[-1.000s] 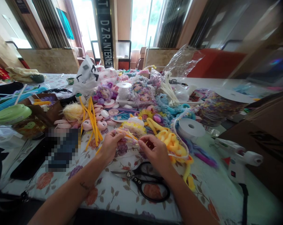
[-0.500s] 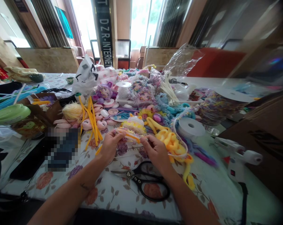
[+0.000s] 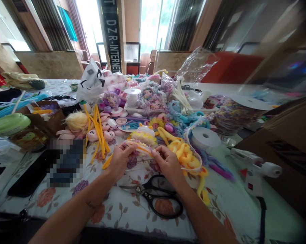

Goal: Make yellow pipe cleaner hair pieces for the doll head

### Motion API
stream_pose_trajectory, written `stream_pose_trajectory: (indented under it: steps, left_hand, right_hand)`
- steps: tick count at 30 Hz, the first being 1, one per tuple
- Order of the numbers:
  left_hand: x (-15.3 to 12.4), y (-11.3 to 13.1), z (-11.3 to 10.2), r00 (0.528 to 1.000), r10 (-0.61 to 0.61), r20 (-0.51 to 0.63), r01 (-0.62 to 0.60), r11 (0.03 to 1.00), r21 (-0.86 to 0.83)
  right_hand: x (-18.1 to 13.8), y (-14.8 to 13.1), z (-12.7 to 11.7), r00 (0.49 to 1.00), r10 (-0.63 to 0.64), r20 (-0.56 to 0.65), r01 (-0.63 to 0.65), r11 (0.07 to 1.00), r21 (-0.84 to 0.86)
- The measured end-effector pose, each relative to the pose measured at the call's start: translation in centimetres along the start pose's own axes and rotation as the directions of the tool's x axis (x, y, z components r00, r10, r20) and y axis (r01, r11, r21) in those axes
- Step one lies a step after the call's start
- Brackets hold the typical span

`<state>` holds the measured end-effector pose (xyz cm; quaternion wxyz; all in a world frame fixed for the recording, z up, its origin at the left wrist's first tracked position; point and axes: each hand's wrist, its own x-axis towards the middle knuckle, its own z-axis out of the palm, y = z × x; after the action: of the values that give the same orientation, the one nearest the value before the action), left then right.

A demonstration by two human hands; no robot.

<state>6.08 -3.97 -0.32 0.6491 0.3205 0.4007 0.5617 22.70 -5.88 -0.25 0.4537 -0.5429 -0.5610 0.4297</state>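
Note:
Between my two hands a short strip of fluffy white trim with an orange band is stretched. My left hand pinches its left end between thumb and fingers. At the other end, the closed fingers of my right hand grip it. Just beyond the strip sits a small knitted piece with yellow frill and orange ear-like points. A thin pale trim loops from my right hand's side around thick yellow yarn. Below my hands, black-handled scissors lie slightly apart on the flowered cloth.
A white glue gun stands at the right, before a cardboard box. Doll heads and orange chenille stems lie left of centre. A white spool is at right. Craft materials and doll pieces pile up behind.
The strip between my hands has turned slightly, showing more of its pale side along the orange band. Both hands keep their hold, and the view has shifted a little.

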Motion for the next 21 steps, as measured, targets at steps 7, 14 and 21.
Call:
stream_pose_trajectory:
  steps: [7,14,21]
  left_hand:
    - [-0.2,0.0,0.2,1.000,-0.016,-0.008,0.016,1.000,-0.025]
    - [-0.7,-0.3,0.6,0.996,-0.045,0.080,0.047,0.999,-0.027]
    - [-1.1,-1.1,0.8,0.988,-0.071,0.135,0.078,0.996,-0.049]
  right_hand:
    - [-0.1,-0.1,-0.1,0.999,-0.020,-0.039,0.019,0.999,-0.039]
    - [-0.1,-0.3,0.0,0.992,-0.112,-0.061,0.104,0.987,-0.122]
    - [-0.1,-0.2,0.1,0.997,-0.072,0.013,0.071,0.997,0.022]
